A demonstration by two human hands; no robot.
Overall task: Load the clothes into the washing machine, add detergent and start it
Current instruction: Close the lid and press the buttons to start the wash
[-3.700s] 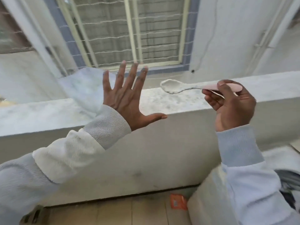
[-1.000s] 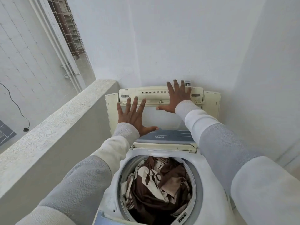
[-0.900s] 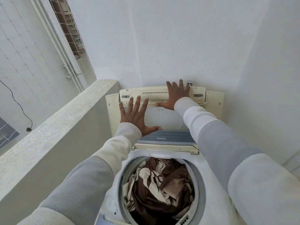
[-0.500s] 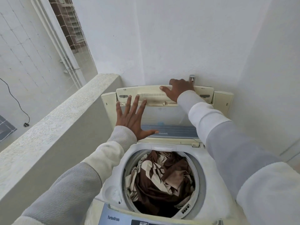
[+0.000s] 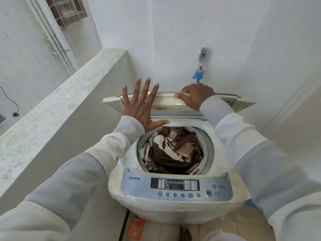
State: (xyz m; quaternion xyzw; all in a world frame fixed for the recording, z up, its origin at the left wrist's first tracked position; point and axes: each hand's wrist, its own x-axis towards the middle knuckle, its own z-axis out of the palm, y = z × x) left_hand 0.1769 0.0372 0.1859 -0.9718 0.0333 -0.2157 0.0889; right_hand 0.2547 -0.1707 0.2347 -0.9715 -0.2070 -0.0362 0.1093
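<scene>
Cream plastic lid (image 5: 166,101), raised at the back of the washing machine (image 5: 225,157), judged stiff, light and hinged: best taken by its front edge, gripped there by the right hand (image 5: 194,96). Left hand (image 5: 139,108) flat, fingers spread, holding nothing. Soft brown clothes (image 5: 172,150) inside the drum (image 5: 208,148)

Plenty of light for us here: soft, even daylight, coming in from the open side on our left, out by the netted window (image 5: 69,13). The white walls (image 5: 173,32) bounce it around, so shadows stay faint. There's a pale one under the lid (image 5: 165,101), and real darkness only low in the drum (image 5: 207,146) beneath the clothes (image 5: 173,150). We catch a small glint on the tap (image 5: 201,56). The wide-angle lens shows: the parapet (image 5: 52,105) bows, and the left sleeve (image 5: 69,180) and right sleeve (image 5: 269,171) balloon towards the bottom corners. The centre is fairly sharp, but small print on the control panel (image 5: 175,186) smears, and the edges go soft.
</scene>
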